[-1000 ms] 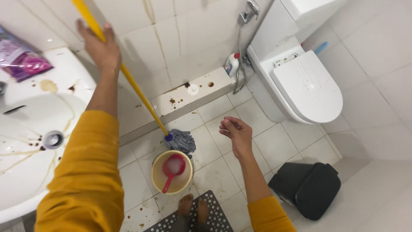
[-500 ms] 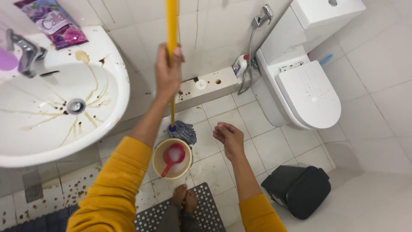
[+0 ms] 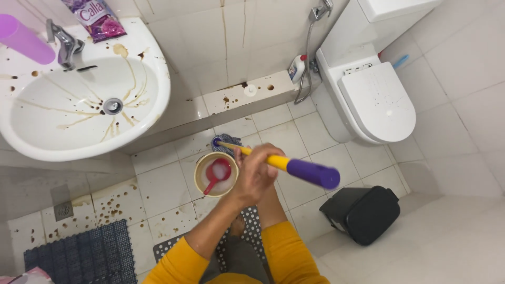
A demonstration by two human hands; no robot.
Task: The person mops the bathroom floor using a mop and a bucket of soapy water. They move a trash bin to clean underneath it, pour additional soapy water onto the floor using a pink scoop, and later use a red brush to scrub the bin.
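Note:
My left hand (image 3: 253,178) is shut on the yellow handle of a mop (image 3: 284,164). The handle lies tilted across the view and ends in a purple grip (image 3: 311,174) on the right. The grey-blue mop head (image 3: 227,142) rests on the floor tiles by the low ledge. My right forearm (image 3: 271,208) runs up behind the left hand, which hides the right hand, so its hold cannot be seen. A beige bucket (image 3: 199,181) with a red scoop (image 3: 216,172) in it stands just left of my hands.
A white sink (image 3: 147,105) with brown stains and a tap (image 3: 66,42) is at upper left, with a purple pouch (image 3: 97,21) on it. A white toilet (image 3: 376,108) stands at right, a black bin (image 3: 363,213) below it. Dark mats (image 3: 79,255) lie near my feet.
The mop handle has swung from upright down to nearly level, its purple end now pointing right. My right hand, free before, has moved in behind the left at the handle.

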